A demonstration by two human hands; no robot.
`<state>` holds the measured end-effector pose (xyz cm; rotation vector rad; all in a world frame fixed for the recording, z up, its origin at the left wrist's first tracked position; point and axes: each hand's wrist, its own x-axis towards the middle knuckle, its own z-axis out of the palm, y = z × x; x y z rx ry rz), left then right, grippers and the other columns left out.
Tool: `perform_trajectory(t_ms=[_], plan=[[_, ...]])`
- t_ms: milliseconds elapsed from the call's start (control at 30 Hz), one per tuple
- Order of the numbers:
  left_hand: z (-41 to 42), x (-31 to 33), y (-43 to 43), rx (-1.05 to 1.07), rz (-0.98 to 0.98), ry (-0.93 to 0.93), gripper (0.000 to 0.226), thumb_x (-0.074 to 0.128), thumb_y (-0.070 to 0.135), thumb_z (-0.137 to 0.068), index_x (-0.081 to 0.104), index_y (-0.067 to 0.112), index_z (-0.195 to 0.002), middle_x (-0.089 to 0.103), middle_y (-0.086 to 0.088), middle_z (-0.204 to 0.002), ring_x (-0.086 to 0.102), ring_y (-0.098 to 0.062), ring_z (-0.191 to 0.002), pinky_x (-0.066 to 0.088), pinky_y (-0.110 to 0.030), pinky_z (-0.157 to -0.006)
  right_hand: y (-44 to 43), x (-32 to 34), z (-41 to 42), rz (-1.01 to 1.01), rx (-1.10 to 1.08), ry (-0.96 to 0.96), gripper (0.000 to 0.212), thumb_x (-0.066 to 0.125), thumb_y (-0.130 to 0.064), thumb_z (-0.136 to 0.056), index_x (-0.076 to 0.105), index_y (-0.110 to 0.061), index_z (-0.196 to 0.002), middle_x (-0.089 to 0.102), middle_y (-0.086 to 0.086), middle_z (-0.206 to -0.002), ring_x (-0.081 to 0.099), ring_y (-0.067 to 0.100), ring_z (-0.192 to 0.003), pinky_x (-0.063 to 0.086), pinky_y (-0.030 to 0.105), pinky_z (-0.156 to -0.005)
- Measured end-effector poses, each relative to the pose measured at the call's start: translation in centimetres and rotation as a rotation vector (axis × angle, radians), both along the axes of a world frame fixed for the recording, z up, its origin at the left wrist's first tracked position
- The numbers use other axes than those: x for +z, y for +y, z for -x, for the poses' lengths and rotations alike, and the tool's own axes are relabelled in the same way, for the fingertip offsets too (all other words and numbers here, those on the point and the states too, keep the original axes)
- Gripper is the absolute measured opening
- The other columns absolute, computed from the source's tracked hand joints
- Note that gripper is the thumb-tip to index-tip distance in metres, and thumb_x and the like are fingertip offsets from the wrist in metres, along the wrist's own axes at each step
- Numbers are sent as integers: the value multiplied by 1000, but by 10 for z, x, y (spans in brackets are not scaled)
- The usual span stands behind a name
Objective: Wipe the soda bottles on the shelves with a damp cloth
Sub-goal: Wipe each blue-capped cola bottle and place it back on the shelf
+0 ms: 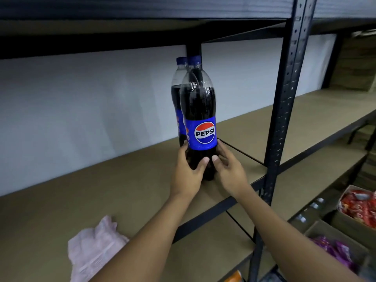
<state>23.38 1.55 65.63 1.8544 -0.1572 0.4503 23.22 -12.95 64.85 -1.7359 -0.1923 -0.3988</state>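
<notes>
Fingers (204,160) of both hands wrap front bottle (200,110); cloth (95,247) lies unused; rear bottle (176,94) probably unwiped.

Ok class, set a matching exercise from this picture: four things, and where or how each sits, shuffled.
1 front Pepsi bottle
2 rear bottle
3 pink cloth
4 red packets

A lying on the shelf, near left
B low on the right
C gripped by left hand and right hand
D half hidden behind another bottle

Pairs: 1-C, 2-D, 3-A, 4-B
</notes>
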Motion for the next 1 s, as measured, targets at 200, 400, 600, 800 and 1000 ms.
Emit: perform_trajectory(t_ms=[200,400,600,800,1000], plan=[[-1,3,-4,14,-7,18,81,74,54,-81,36,41,-151,56,17,-146,57,-9,-131,51,-45,-108,2,2,-3,-11,-27,25,51,51,-18,-107,39,-36,-153,53,-21,-136,50,-8,-122,38,5,-91],[-1,6,-13,41,-11,34,79,76,46,-86,35,38,-153,57,15,-144,57,-12,-131,50,-45,-109,2,1,-6,-23,-34,51,51,49,-23,-108,36,-35,-156,52,-15,-144,46,3,-133,38,26,-110],[-5,7,-17,58,-27,34,77,77,39,-90,35,36,-154,55,12,-148,54,-12,-134,50,-44,-109,3,6,-8,-47,-29,87,51,46,-22,-110,33,-35,-158,50,-14,-147,43,0,-131,37,16,-100],[-4,9,-19,71,-40,34,80,77,37,-90,33,33,-156,51,9,-153,50,-13,-138,47,-44,-112,0,12,-4,-26,0,79,52,45,-22,-110,31,-32,-159,48,-11,-150,43,3,-132,39,24,-106],[27,30,7,22,-55,64,72,74,37,-93,37,32,-155,53,15,-143,53,-3,-128,46,-26,-105,16,26,27,-48,-213,1,42,54,-19,-106,52,-28,-147,51,0,-139,53,3,-121,47,30,-108]])
